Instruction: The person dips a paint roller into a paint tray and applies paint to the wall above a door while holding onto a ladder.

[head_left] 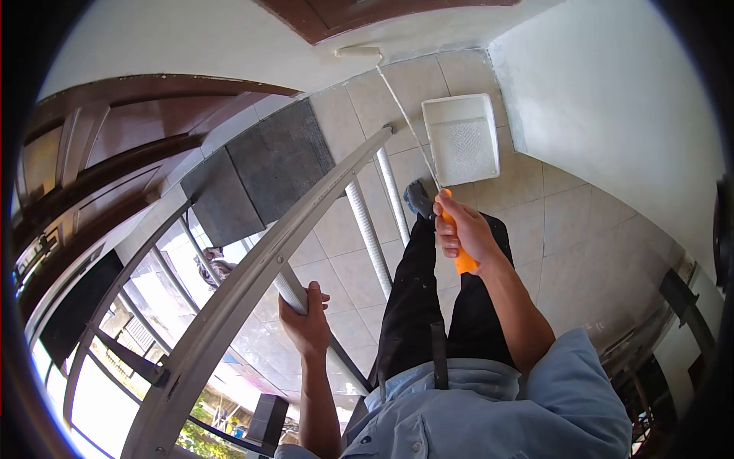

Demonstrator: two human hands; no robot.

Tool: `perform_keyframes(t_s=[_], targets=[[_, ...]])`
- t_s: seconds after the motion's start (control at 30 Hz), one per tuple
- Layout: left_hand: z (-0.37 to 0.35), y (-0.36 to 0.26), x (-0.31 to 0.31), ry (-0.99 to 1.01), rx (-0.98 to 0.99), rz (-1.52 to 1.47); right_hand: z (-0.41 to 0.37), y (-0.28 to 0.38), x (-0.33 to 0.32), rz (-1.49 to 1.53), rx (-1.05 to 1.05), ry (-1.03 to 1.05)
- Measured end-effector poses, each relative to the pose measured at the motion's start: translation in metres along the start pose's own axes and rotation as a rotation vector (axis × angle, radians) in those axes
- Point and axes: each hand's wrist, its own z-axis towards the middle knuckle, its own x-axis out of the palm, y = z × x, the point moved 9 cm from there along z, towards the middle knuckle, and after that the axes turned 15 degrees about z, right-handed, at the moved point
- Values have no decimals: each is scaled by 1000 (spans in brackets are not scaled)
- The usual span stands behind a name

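Note:
My right hand (468,239) is closed round the orange handle of a paint roller (397,105). The roller's long thin frame reaches away from me, and its pale sleeve lies against the lower part of the white wall, below a brown wooden frame. My left hand (306,320) is wrapped round a rung of an aluminium ladder (279,258), beside its side rail. On the tiled floor, just right of the roller's frame, sits a white paint tray (461,174) with a textured ramp and whitish paint on it.
Dark grey mats or tiles (279,153) lie left of the ladder's far end. A brown panelled wooden door (115,141) stands at the left. Another white wall (612,107) rises on the right. My shoe (418,200) is on the floor near the tray.

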Motion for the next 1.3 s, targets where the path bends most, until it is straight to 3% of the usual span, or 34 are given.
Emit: perform_keyframes(t_s=[0.2, 0.47, 0.7, 0.9, 1.13, 1.3], targets=[[0, 1, 0, 12, 3, 13, 38, -3, 8, -77, 2, -14], [-1, 0, -2, -7, 6, 17, -29, -11, 18, -42, 6, 2], [-2, 0, -2, -14, 25, -18, 23, -6, 16, -159, -24, -14], [-3, 3, -2, -50, 41, -14, -21, -18, 29, -115, 31, 42], [-4, -3, -4, -52, 35, -10, 18, -9, 23, -217, -45, 31], [-5, -1, -5, -50, 29, -6, -7, -14, 29, -122, 19, 59]])
